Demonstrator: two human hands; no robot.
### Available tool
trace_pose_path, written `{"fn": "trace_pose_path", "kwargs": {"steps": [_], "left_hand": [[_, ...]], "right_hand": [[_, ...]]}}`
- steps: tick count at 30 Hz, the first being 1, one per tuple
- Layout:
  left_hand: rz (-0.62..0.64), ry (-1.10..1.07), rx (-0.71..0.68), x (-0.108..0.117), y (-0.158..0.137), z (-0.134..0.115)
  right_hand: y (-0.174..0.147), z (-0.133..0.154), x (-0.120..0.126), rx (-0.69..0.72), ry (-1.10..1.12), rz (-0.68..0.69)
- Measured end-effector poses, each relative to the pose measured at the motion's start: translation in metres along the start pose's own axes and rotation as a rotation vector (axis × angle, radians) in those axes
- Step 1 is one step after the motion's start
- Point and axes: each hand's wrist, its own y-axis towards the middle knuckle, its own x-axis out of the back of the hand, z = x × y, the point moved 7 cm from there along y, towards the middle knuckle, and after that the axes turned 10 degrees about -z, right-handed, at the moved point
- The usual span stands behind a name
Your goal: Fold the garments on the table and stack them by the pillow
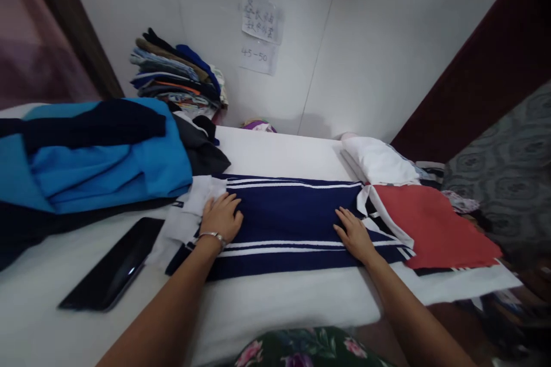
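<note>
White surface [293, 152] under navy garment [288, 212], pale wall [370, 63] beyond.

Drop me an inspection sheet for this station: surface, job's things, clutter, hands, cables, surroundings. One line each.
Surface: white-covered table, slightly wrinkled along the near side.
Job's things: navy garment with white stripes, spread flat; red cloth adjoins its right end, whether separate I cannot tell.
Clutter: blue clothing heaped at left; glossy black slab, probably a phone, near it.
Hands: left hand and right hand palm down on the navy garment, neither gripping.
Cables: nothing seen.
Surroundings: white wall with handwritten sheets; folded clothes stack at back left.
</note>
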Motion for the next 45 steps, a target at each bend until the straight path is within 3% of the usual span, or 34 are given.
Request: {"fn": "trace_pose_path", "kwargs": {"steps": [8, 45], "left_hand": [[-0.009, -0.078, 0.059, 0.003, -0.003, -0.004], [-0.033, -0.105, 0.058, 0.001, -0.003, -0.004]], "right_hand": [[-0.003, -0.014, -0.005, -0.029, 0.043, -0.022], [-0.001, -0.01, 0.002, -0.072, 0.114, -0.05]]}}
